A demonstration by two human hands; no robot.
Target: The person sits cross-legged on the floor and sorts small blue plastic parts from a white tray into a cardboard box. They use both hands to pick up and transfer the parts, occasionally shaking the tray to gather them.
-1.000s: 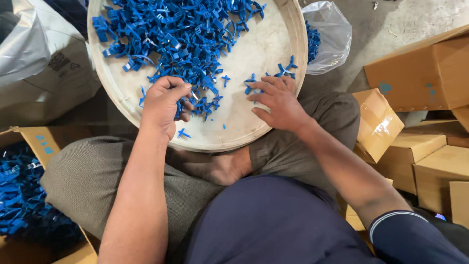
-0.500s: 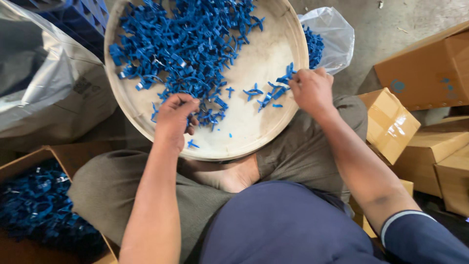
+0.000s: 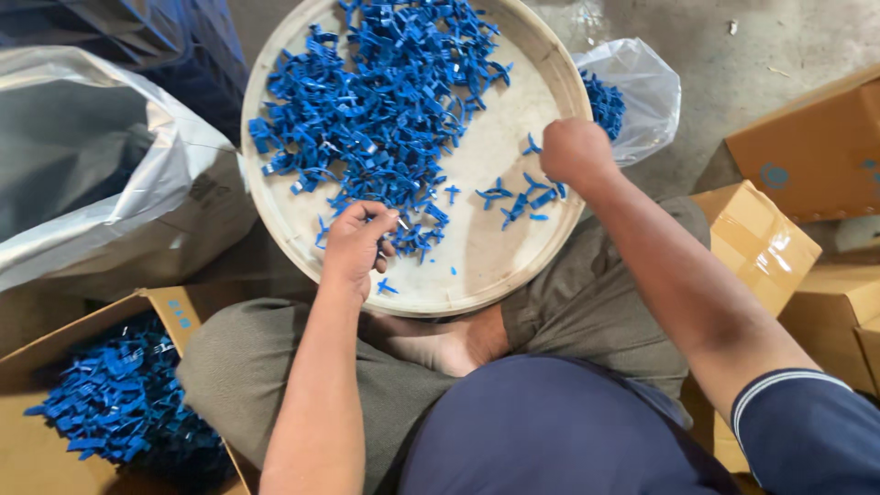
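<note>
On the round tray (image 3: 275,220), the left hand (image 3: 353,247) pinches blue plastic pieces (image 3: 385,119) at the heap's near edge while the right hand (image 3: 576,151), fisted at the far-right rim, is best kept lifting few pieces at once.

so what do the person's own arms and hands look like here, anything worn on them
Both hands are bare, with no gloves, rings or watch in view. The left hand leads into a forearm that is bare all the way to the bottom edge of the picture. The right hand has a bare forearm too, ending near the elbow in a dark navy short sleeve with a thin white stripe around its cuff.
</note>
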